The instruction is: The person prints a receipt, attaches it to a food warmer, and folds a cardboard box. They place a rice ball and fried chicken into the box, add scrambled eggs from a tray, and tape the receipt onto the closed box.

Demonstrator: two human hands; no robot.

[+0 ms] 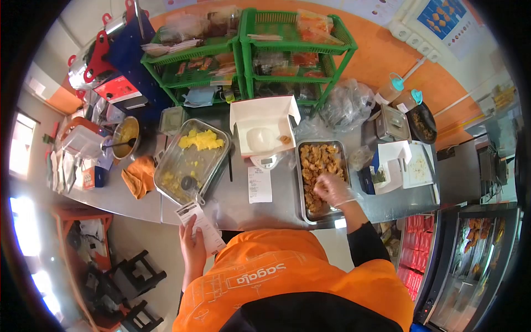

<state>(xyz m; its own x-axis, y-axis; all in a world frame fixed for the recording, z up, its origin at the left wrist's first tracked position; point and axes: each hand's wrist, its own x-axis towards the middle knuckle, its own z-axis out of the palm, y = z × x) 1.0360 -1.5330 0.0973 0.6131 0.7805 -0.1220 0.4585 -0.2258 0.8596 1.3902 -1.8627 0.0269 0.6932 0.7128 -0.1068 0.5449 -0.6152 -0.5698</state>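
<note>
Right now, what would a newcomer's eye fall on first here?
Probably the bright orange garment at the bottom centre. Next, the gloved right hand at the metal tray of browned food pieces, to the right of an open white box. Behind the box, green racks stand out against the orange wall.

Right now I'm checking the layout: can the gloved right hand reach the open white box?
Probably yes: from over the brown pieces, the right hand seems to have nothing tall between it and the white box.
</note>
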